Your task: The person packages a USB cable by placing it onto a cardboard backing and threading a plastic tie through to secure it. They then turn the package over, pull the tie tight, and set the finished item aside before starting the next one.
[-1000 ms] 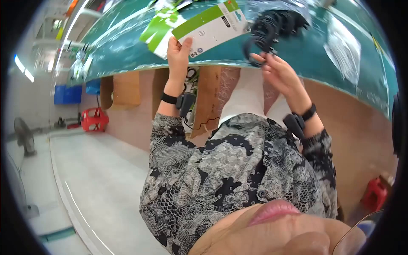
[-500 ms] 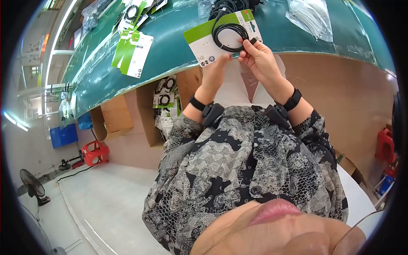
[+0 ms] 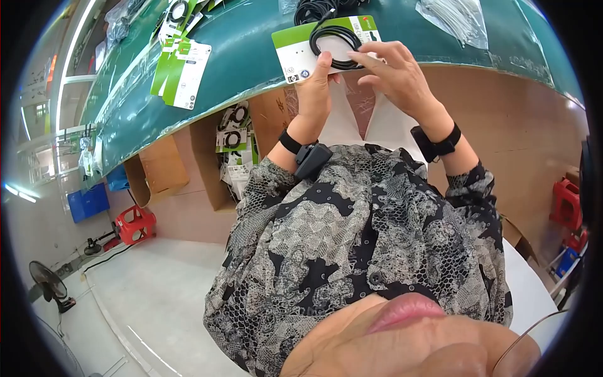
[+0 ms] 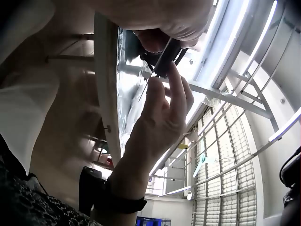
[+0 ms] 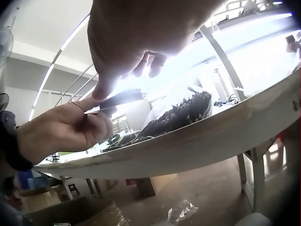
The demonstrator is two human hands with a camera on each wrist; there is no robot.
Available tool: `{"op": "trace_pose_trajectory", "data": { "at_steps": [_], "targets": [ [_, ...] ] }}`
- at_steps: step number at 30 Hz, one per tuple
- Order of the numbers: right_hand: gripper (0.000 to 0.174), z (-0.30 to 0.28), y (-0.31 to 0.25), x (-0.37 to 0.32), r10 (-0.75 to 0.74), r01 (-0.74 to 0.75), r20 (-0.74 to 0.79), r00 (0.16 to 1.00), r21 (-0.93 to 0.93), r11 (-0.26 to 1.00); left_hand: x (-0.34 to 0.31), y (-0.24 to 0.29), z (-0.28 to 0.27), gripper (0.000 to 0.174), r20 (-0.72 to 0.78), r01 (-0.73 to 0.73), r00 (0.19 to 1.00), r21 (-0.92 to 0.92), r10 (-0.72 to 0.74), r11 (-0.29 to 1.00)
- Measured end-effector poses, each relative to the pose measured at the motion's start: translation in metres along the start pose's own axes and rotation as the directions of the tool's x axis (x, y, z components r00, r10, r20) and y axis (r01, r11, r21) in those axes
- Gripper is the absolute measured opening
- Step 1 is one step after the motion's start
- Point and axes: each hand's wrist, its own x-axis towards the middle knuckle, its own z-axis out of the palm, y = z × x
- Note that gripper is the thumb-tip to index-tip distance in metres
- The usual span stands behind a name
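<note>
My left hand (image 3: 313, 97) holds a green and white printed card (image 3: 289, 41) by its near edge, thumb on the front beside a coiled black cable (image 3: 315, 45). The coil lies flat against the card's face. At the coil's right side is my right hand (image 3: 402, 78), its fingers extended and fingertips touching the cable, the thumb lower and apart. In the left wrist view the card appears edge-on as a thin line, with the right hand (image 4: 157, 122) close to it. The right wrist view shows the left hand (image 5: 70, 127) gripping the card's edge.
Behind the card, more black cables (image 3: 308, 11) are heaped on the green tabletop (image 3: 251, 66). Several green and white cards (image 3: 188, 75) lie fanned at the left. A clear bag of pale strips (image 3: 455, 22) rests at the right. Below, a cardboard box (image 3: 210, 157) holds carded cables.
The card came right from the left side, and the right hand brought a coiled cable onto it from the heap. Since then the right fingers have straightened and the left thumb has moved onto the front.
</note>
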Motion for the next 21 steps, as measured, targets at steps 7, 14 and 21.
{"op": "trace_pose_trajectory", "data": {
  "at_steps": [7,14,21],
  "targets": [
    [0.031,-0.001,0.015,0.008,-0.199,0.196,0.115,0.973,0.033,0.98,-0.015,0.01,0.0,0.023,0.08,0.116,0.991,-0.077,-0.11,0.99],
    [0.024,0.001,0.014,0.004,-0.228,0.226,0.085,0.97,0.035,0.974,-0.021,0.008,-0.002,0.034,0.307,0.257,0.928,-0.113,-0.212,0.96],
    [0.024,0.007,0.004,0.002,-0.196,0.195,0.073,0.978,0.021,0.981,-0.022,0.001,0.006,0.031,0.222,0.202,0.959,-0.115,-0.173,0.973]
  ]
}}
